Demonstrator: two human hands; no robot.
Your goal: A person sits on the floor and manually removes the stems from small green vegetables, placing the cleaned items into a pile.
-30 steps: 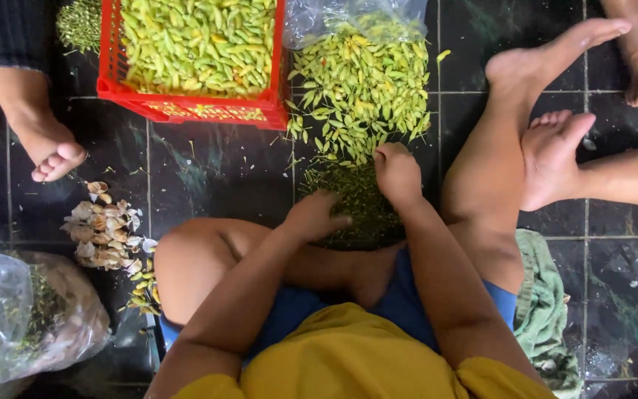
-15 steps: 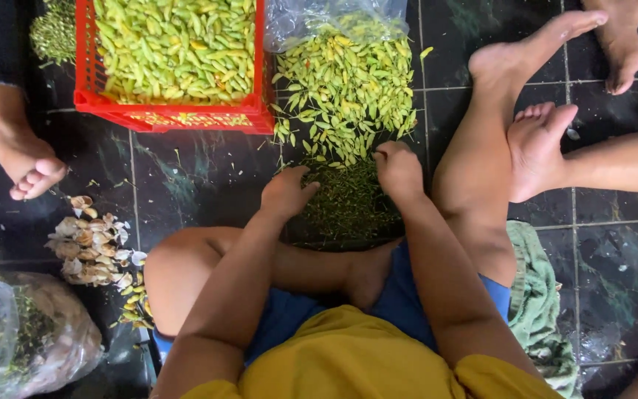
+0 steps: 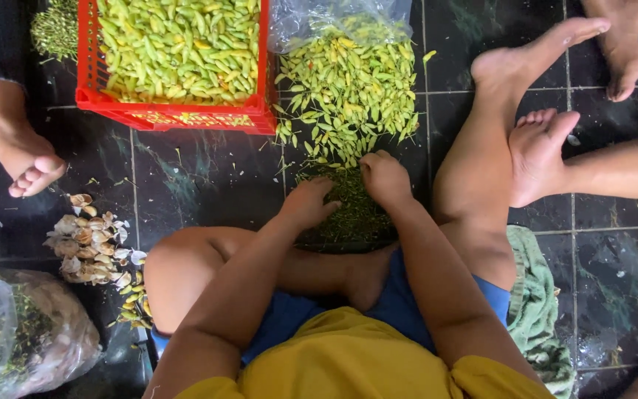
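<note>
At the centre of the frame the left hand (image 3: 309,202) and right hand (image 3: 384,177) rest with fingers curled down on a dark pile of green stems (image 3: 352,210), just below the heap of green chillies (image 3: 348,92) beside the red crate (image 3: 175,114) at upper left.

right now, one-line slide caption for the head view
Both hands, left hand and right hand, in dark green stems below green chillies.

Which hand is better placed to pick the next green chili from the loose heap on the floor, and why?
Probably the right hand. It rests at the near edge of the loose chili heap, almost touching the nearest chilies. The left hand sits lower, on the dark pile of stems, farther from the heap.
</note>
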